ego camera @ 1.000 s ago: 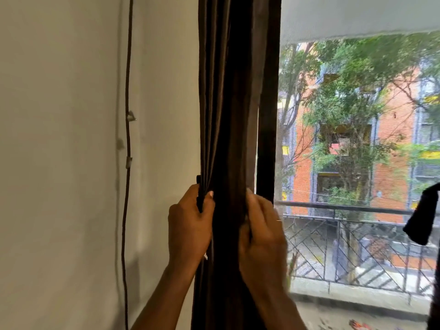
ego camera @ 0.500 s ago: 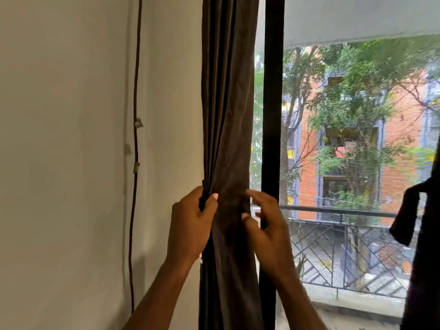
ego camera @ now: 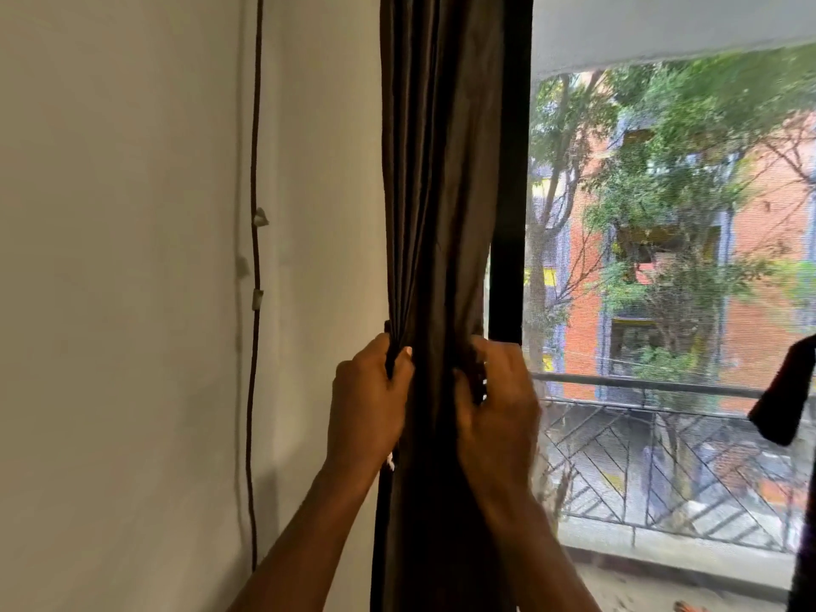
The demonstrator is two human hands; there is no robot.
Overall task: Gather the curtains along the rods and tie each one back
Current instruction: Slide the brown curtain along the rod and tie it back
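Observation:
A dark brown curtain (ego camera: 437, 178) hangs gathered in a narrow bunch at the left edge of the window, in front of the black window frame (ego camera: 508, 214). My left hand (ego camera: 368, 404) grips the bunch's left folds, thumb pressed on the front. My right hand (ego camera: 496, 413) grips its right edge at the same height, fingers curled into the cloth. Between the hands the fabric is pinched narrow. A second dark curtain (ego camera: 786, 399) shows at the far right edge. No rod is in view.
A white wall (ego camera: 132, 302) fills the left half, with a thin dark cable (ego camera: 254, 368) running down it, held by small clips. Outside the glass are a balcony railing (ego camera: 640, 386), trees and a red brick building.
My right hand went from loose, spread fingers on the curtain's right side to a closed grip on its edge. The left hand has kept its hold. The view shifted slightly.

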